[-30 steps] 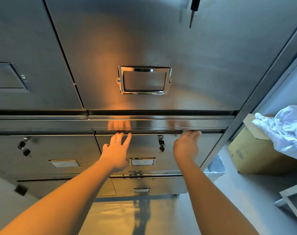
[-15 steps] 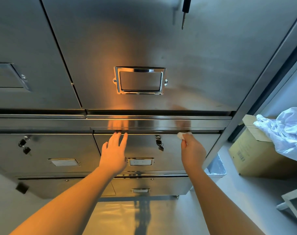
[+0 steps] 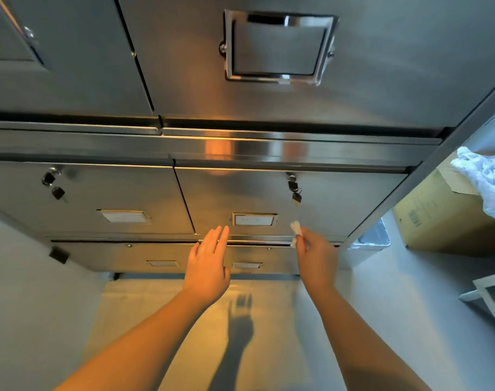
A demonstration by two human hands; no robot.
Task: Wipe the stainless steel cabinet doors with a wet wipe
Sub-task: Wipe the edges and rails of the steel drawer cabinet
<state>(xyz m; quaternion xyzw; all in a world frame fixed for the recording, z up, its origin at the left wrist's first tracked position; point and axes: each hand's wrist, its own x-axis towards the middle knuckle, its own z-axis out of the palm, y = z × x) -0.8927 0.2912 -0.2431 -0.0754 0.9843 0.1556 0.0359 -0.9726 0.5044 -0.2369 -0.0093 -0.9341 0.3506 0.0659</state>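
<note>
Both hands have dropped away from the horizontal rail (image 3: 269, 149) since earlier. Right hand (image 3: 315, 256) pinches the small white wet wipe (image 3: 295, 228) in front of the lower cabinet door (image 3: 325, 204); left hand (image 3: 208, 262) hangs flat, fingers straight, holding nothing.

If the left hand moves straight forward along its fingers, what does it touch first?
Probably the steel drawer front just ahead of the left hand, near its label holder; depth is unclear.
</note>
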